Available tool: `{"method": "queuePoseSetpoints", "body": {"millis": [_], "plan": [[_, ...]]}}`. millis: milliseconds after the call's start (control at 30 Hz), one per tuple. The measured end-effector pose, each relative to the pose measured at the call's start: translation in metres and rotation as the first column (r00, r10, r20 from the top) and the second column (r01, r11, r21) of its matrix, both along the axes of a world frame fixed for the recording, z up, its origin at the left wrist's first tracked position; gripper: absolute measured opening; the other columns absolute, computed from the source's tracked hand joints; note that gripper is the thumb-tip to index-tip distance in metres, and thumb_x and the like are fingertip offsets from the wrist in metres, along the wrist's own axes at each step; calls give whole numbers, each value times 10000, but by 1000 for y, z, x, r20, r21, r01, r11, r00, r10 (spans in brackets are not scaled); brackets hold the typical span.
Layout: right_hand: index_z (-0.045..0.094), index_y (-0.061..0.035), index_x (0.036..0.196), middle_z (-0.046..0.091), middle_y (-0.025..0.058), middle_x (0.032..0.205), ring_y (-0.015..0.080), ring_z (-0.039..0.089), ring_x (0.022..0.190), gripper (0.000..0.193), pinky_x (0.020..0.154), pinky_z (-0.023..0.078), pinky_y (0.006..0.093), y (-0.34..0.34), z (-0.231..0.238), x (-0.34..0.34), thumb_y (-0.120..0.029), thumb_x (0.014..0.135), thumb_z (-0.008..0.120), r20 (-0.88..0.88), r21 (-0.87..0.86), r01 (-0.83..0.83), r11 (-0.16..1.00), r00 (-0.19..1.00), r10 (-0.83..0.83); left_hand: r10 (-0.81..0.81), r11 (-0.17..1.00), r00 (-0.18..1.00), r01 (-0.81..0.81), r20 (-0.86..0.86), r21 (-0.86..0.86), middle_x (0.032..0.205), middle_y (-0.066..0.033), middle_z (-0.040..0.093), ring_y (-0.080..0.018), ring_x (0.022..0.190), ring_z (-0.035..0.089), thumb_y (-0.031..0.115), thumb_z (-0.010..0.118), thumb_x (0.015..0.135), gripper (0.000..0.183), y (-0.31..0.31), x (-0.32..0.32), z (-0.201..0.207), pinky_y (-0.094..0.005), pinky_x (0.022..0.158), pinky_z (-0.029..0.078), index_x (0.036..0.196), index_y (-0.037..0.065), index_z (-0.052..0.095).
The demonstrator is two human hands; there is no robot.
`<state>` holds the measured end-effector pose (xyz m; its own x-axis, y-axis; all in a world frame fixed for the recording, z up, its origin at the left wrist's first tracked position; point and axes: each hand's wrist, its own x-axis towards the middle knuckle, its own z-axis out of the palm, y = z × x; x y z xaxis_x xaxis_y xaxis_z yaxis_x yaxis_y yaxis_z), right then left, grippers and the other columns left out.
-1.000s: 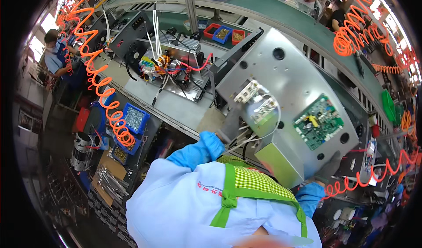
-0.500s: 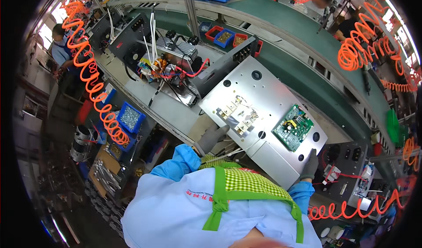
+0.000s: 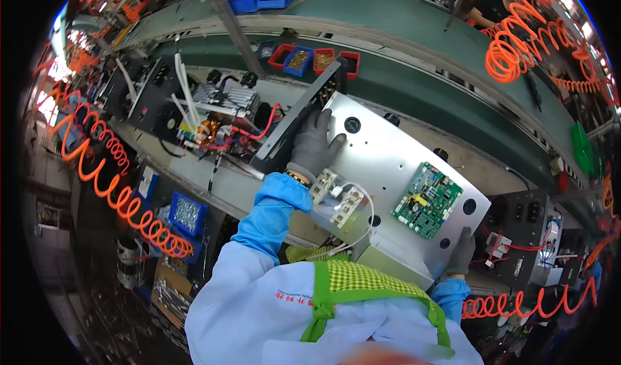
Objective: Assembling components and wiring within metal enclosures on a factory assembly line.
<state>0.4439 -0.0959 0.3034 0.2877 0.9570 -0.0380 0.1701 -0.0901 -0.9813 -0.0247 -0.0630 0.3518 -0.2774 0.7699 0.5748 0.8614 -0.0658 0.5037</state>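
A silver sheet-metal chassis [image 3: 394,151] lies tilted before me, with a dark end panel [image 3: 301,116] standing along its left end. My left hand [image 3: 315,144], in a grey glove, grips the chassis at that end, its thumb over the top face. My right hand [image 3: 462,252], gloved too, holds the near right edge; some of its fingers are hidden. On the top face sit a green circuit board [image 3: 428,200] and a group of cream terminal blocks [image 3: 337,200]. From these a white cable [image 3: 370,203] loops across the metal toward my apron.
To the left stands an open unit with wiring [image 3: 217,119]. Small red and blue bins [image 3: 299,61] line the bench's far side; a blue bin [image 3: 187,213] of fasteners is at lower left. Another dark panel [image 3: 517,236] lies right. Orange coiled hoses [image 3: 504,58] hang on both sides.
My left hand has gone from the near left corner to the chassis's left end. The white cable now loops over the top face. My right hand stays at the right edge.
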Motion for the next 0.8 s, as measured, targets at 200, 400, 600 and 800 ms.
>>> {"method": "queuePoseSetpoints", "body": {"millis": [200,400,600,800], "plan": [[532,76,1103,619,158,1004,206,577,879,478,794,452,325,-12,-5,-2,-371,936,506,-118,-19,89,996,989,-91,144,952,990,-136,10,-273,1108,-220,477,-381,825,598,361,698,758,716,23,14,24,-467,691,499,1339,93,376],[498,39,1199,538,143,1189,216,564,1001,378,876,435,308,19,90,-22,-156,880,561,719,260,-166,951,691,-76,9,1000,1000,-8,24,-30,996,-191,545,-342,770,604,410,724,731,823,14,4,24,-428,604,503,1353,30,342],[523,35,1163,575,177,1061,290,593,951,395,832,469,348,119,201,-150,-138,818,607,722,165,-688,707,573,389,-7,998,990,16,141,-63,1043,-219,567,-362,859,609,362,750,701,846,17,3,15,-437,696,501,1359,25,338],[530,10,1177,567,215,1143,387,543,1053,580,925,423,431,247,119,-264,-437,809,572,829,-379,-869,318,-167,533,-4,1000,997,3,73,9,1045,-213,568,-369,874,611,337,752,697,826,20,1,10,-433,702,507,1349,28,351]]}}
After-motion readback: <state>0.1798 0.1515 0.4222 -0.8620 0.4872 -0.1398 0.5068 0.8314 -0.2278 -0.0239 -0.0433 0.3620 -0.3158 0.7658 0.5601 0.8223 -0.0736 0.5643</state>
